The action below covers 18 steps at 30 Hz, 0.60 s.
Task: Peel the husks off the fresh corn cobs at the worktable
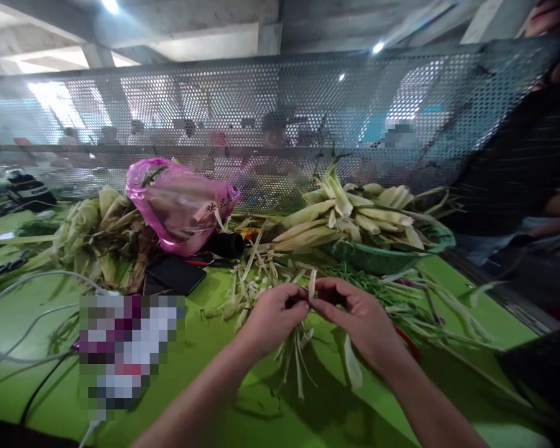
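My left hand (273, 316) and my right hand (357, 317) meet over the green table (205, 386), both pinched on a small bundle of pale corn husk strips (312, 287). The strips poke up between my fingertips and hang down below my hands (298, 361). More loose husk strips (252, 280) lie scattered on the table just beyond my hands.
A green basket (387, 258) piled with husked corn stands at the back right. A heap of unhusked corn (98, 236), a pink plastic bag (177, 208) and a black phone (175, 274) lie at the left. White cables (23, 311) cross the left side. A perforated metal screen (280, 118) backs the table. Another person (532, 162) is at the right.
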Each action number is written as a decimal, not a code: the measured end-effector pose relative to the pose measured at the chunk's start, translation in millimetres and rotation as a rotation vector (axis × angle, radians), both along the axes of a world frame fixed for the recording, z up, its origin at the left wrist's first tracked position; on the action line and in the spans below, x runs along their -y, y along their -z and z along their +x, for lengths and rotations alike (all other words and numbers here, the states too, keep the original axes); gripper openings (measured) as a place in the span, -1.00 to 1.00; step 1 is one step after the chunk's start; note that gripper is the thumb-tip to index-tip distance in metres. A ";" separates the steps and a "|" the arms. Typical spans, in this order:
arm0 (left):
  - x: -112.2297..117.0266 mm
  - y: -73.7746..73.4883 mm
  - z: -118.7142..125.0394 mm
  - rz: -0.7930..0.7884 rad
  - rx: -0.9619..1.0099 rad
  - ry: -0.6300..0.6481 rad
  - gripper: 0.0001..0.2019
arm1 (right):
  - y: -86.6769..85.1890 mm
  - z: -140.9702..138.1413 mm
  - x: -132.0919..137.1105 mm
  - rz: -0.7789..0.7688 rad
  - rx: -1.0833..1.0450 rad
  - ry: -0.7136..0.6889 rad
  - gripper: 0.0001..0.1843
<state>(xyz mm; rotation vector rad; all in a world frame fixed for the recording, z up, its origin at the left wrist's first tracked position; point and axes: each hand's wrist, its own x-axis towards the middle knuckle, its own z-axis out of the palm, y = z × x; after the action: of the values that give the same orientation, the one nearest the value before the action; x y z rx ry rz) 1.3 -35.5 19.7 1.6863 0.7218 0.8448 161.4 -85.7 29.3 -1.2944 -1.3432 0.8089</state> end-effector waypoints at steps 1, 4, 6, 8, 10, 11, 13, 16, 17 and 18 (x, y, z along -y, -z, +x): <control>-0.2 0.9 0.2 0.007 -0.016 -0.009 -0.87 | -0.6 -0.6 0.1 0.045 0.075 0.021 -0.69; -1.6 4.3 1.7 0.000 -0.032 -0.040 -0.85 | -0.9 -1.4 1.3 0.129 0.240 0.054 -0.79; -3.3 5.9 3.0 -0.078 0.023 -0.042 -0.84 | -0.1 -1.0 2.5 0.133 0.291 0.075 -0.82; -4.9 6.4 4.0 -0.210 0.111 -0.016 -0.80 | 0.8 -0.4 3.7 0.133 0.309 0.124 -0.84; -5.2 6.1 4.9 -0.311 0.175 0.005 -0.78 | 1.5 -0.4 4.5 0.145 0.290 0.175 -0.85; -4.6 6.0 5.6 -0.338 0.192 0.007 -0.78 | 1.9 -0.9 4.7 0.151 0.264 0.195 -0.85; -1.8 6.5 8.0 -0.361 0.216 0.001 -0.75 | 3.0 -3.0 4.6 0.160 0.177 0.222 -0.85; 4.9 9.3 13.9 -0.325 0.233 -0.028 -0.75 | 6.3 -8.4 3.2 0.167 -0.026 0.236 -0.85; 7.5 10.5 16.0 -0.272 0.219 -0.055 -0.77 | 7.6 -10.5 2.4 0.169 -0.109 0.234 -0.85; 10.1 11.6 17.8 -0.196 0.191 -0.092 -0.80 | 9.0 -12.5 1.5 0.164 -0.190 0.228 -0.85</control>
<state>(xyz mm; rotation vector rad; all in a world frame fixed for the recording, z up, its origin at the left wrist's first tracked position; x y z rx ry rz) 19.1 -45.6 8.0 1.3864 0.7293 0.9538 148.9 -87.2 20.2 -1.1843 -1.0663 0.6327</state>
